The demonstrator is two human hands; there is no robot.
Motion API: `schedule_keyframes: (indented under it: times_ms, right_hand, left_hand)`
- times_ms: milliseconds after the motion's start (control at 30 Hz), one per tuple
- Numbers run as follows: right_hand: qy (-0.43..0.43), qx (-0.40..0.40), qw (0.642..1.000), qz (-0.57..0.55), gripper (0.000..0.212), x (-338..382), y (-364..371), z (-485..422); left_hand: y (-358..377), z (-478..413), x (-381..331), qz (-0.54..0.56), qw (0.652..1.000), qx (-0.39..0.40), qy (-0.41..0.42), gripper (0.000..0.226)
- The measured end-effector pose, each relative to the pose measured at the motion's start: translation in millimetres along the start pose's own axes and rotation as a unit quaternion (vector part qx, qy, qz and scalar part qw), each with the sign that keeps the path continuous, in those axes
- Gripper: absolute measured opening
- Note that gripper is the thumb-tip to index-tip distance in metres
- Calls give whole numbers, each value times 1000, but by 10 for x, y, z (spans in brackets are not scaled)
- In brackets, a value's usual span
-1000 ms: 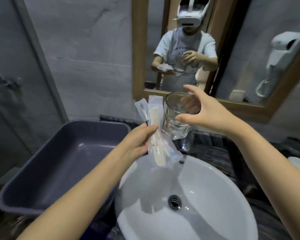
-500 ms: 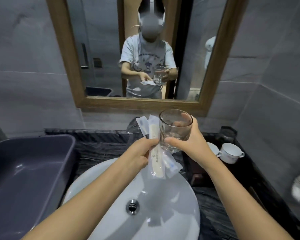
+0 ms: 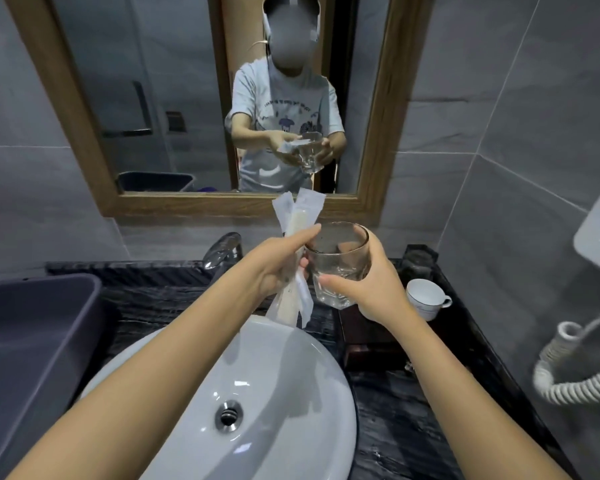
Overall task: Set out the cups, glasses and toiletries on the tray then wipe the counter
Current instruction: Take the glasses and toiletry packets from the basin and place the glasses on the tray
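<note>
Counter point(image 3: 388, 420) dark marble, white sink point(image 3: 274, 386), wood-framed mirror point(image 3: 378, 133)

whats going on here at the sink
A person stands at a bathroom sink. The left hand holds wrapped toiletries, and the right hand holds an empty glass beside them. A white cup sits on the dark counter; a grey tub is on the left.

Both bare forearms reach forward, converging. Left hand point(image 3: 278, 265) closed, thumb extended toward the right hand point(image 3: 371, 289). Right hand's fingers curl in a wide grasp, thumb nearest, knuckles just beside the left.
</note>
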State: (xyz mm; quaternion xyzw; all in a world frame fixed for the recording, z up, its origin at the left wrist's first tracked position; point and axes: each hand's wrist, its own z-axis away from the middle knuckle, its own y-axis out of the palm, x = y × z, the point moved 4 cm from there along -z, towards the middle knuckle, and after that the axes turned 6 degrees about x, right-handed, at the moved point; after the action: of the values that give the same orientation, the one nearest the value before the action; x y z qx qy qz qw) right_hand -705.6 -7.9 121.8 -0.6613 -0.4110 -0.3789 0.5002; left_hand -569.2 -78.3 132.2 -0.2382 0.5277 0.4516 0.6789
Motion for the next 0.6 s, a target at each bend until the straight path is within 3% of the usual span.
schedule_keyframes:
  times_ms: [100,200,400,500,600]
  right_hand:
    - [1,7,1000,-25,89,-73,-42,-41]
    - [3,8,999,-46,97,-161,-60,-74]
    - [15,13,998,-63,73,-315,-99,-135]
    - [15,-10,996,-83,74,-430,-195,-128]
    - [64,-38,963,-258,96,-650,-225,-65]
  left_hand:
    - [23,-70,-31,14,1000,-3,12,10]
    - [31,-138,-23,26,999,-27,14,10]
    - [88,-262,-7,-19,997,-64,33,9]
    - [177,-342,10,-14,998,-54,34,8]
    - [244,-450,24,29,998,-46,37,8]
